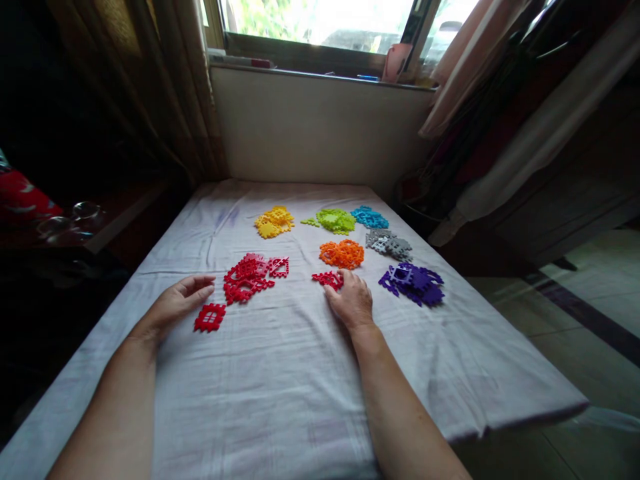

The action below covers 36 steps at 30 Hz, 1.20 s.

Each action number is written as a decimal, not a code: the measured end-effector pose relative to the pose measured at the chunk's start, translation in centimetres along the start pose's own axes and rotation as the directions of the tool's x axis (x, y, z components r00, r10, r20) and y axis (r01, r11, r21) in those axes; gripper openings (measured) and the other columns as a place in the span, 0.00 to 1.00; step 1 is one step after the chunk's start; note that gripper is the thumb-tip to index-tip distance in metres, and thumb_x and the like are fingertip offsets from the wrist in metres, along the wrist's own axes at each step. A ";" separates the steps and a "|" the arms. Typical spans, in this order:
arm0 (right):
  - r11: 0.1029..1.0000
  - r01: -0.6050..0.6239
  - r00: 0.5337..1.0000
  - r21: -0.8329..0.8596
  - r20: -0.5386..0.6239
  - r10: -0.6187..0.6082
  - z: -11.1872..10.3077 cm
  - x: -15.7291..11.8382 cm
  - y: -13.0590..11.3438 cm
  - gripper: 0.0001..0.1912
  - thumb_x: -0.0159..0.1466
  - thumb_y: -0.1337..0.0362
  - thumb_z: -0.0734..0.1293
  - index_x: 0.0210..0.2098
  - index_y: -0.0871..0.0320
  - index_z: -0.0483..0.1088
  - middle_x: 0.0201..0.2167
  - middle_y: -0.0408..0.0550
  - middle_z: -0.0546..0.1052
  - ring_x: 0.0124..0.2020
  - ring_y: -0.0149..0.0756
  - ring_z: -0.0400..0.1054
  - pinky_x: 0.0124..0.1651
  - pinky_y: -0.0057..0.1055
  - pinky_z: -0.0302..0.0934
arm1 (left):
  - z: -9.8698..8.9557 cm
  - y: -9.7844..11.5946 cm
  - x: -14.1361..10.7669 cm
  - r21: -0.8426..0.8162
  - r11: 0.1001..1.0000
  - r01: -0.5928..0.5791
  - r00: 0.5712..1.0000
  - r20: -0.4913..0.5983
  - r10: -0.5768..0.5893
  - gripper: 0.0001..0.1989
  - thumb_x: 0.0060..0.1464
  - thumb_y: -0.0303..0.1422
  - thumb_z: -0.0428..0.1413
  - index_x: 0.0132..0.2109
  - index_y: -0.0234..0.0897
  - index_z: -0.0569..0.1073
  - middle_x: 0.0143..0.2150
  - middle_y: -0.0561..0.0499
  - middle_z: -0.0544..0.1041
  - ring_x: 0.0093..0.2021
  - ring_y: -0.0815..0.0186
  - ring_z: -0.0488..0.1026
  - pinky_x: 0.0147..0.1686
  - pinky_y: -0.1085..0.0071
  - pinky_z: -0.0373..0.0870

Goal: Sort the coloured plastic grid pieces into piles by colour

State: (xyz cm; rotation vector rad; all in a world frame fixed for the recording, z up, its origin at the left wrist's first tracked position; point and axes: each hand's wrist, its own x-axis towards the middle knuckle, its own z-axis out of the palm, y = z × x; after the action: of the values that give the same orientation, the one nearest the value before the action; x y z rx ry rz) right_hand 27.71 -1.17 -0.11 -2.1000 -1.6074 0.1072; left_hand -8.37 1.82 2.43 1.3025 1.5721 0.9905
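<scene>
My left hand [183, 300] hovers at the left with its fingers apart and nothing between them. Just right of it a square red piece with a window pattern [210, 318] lies on the cloth. Beyond that is a red pile [247, 277], with a red frame piece [279, 267] at its right edge. My right hand [353, 299] has its fingers closed on a flat red piece [327, 279] near the middle of the cloth. An orange pile [343, 254] sits just past my right hand, and a purple pile [414, 283] is to its right.
Yellow [275, 222], green [335, 221], blue [369, 217] and grey [389, 245] piles lie farther back on the cloth-covered table [260, 400]. A wall and window stand behind, curtains [175, 87] at left, hanging clothes at right.
</scene>
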 end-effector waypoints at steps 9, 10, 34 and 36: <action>0.990 0.136 0.987 0.042 0.085 -0.140 0.5 -0.2 -1.5 0.18 0.64 0.60 0.70 0.53 0.53 0.76 0.49 0.52 0.77 0.50 0.42 0.68 0.54 0.34 0.60 | -0.4 2.5 -1.5 0.628 0.735 -0.255 0.923 0.386 -0.010 0.26 0.34 0.46 0.62 0.44 0.44 0.79 0.45 0.47 0.80 0.48 0.53 0.76 0.51 0.62 0.72; 0.988 0.146 0.985 0.053 0.086 -0.150 0.6 0.0 -1.9 0.18 0.64 0.59 0.70 0.53 0.53 0.76 0.48 0.52 0.77 0.50 0.42 0.68 0.54 0.33 0.61 | -0.3 2.7 -1.6 0.673 0.682 -0.286 0.913 0.407 -0.019 0.26 0.35 0.45 0.61 0.45 0.44 0.79 0.45 0.47 0.80 0.48 0.53 0.75 0.51 0.62 0.71; 0.932 0.337 0.934 0.131 0.080 -0.348 4.7 6.5 -8.3 0.15 0.67 0.66 0.63 0.51 0.54 0.76 0.55 0.50 0.76 0.55 0.40 0.66 0.61 0.36 0.57 | 0.7 0.9 -0.8 0.568 0.793 -0.221 0.974 0.173 0.148 0.28 0.39 0.57 0.59 0.41 0.42 0.79 0.39 0.48 0.81 0.36 0.56 0.77 0.39 0.62 0.74; 0.894 0.412 0.892 0.173 0.121 -0.435 5.0 5.6 -8.7 0.15 0.67 0.64 0.64 0.52 0.54 0.75 0.55 0.50 0.77 0.56 0.40 0.67 0.62 0.36 0.57 | 0.8 0.5 -0.5 0.528 0.829 -0.185 0.983 0.096 0.158 0.32 0.40 0.59 0.58 0.46 0.41 0.78 0.43 0.47 0.81 0.37 0.57 0.78 0.41 0.62 0.75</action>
State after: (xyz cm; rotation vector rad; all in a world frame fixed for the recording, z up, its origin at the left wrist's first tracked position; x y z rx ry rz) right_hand 19.93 7.27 0.51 -1.6214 -2.0517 0.2370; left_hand -7.35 1.44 2.71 1.8643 1.7906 0.6265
